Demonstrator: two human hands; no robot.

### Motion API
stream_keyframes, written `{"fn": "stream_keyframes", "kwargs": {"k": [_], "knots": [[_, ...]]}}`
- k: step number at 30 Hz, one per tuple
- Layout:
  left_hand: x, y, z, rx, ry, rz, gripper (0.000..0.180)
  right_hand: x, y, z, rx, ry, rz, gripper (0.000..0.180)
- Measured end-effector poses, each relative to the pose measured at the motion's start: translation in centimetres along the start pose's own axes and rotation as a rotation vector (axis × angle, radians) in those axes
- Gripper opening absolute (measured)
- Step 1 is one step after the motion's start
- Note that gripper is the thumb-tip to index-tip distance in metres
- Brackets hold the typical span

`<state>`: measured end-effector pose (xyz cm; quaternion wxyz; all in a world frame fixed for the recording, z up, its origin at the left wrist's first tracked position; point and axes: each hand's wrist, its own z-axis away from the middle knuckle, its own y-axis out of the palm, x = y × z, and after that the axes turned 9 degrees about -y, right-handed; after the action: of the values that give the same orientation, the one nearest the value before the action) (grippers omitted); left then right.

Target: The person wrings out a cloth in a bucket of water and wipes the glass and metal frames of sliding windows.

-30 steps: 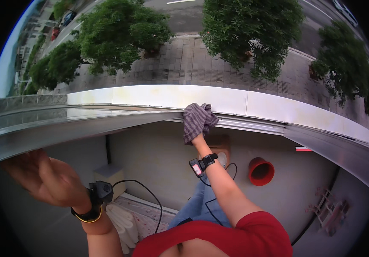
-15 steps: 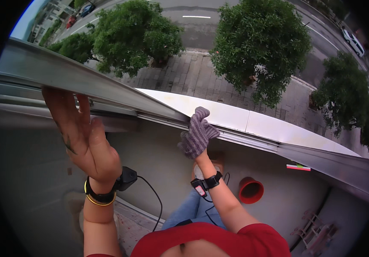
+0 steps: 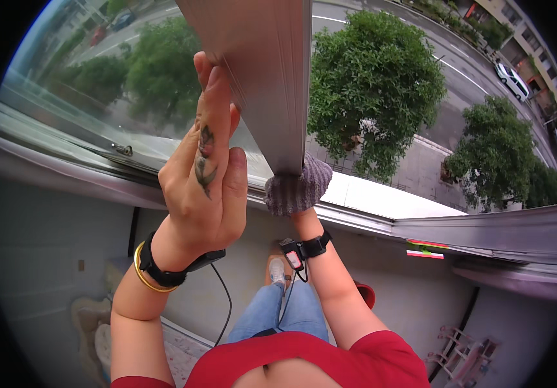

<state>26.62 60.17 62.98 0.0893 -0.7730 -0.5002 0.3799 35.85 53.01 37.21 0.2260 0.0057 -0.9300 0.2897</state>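
My left hand is bare, with its fingers stretched out and lying along the inner side of the sliding window's metal frame. A dark flower-like mark shows on one finger. My right hand is covered by a striped grey-purple knitted glove, and its fingers are hidden inside the fabric. It sits at the lower end of that upright frame, with knit showing on both sides of the edge, closed around it. The pane to the left is hazy.
A white outer ledge and a lower track run beneath the opening. Trees and a street lie far below outside. A red pot stands on the floor beside my right arm. Cables hang from both wrist devices.
My view has turned, so the frame now stands upright ahead. The left hand has shifted right and flattened along the frame. The gloved right hand has come against the frame's lower end.
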Motion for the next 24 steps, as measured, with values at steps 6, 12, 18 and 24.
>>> {"fn": "stream_keyframes", "kwargs": {"k": [6,12,18,24], "knots": [[0.6,-0.1,-0.1,-0.068,0.156,-0.179,0.049,-6.1,4.8,8.3,-0.059,0.027,0.013,0.019],[2.1,0.3,0.1,-0.096,0.186,-0.132,0.046,-8.5,4.4,11.3,0.339,-0.023,-0.025,0.042],[2.3,1.3,-0.3,-0.167,0.303,-0.278,0.039,-3.5,-8.4,14.8,-0.340,1.037,-1.460,0.048],[2.1,1.2,-0.1,-0.094,0.267,-0.175,0.046,0.6,-6.4,14.1,-0.567,1.206,-1.949,0.044]]}}
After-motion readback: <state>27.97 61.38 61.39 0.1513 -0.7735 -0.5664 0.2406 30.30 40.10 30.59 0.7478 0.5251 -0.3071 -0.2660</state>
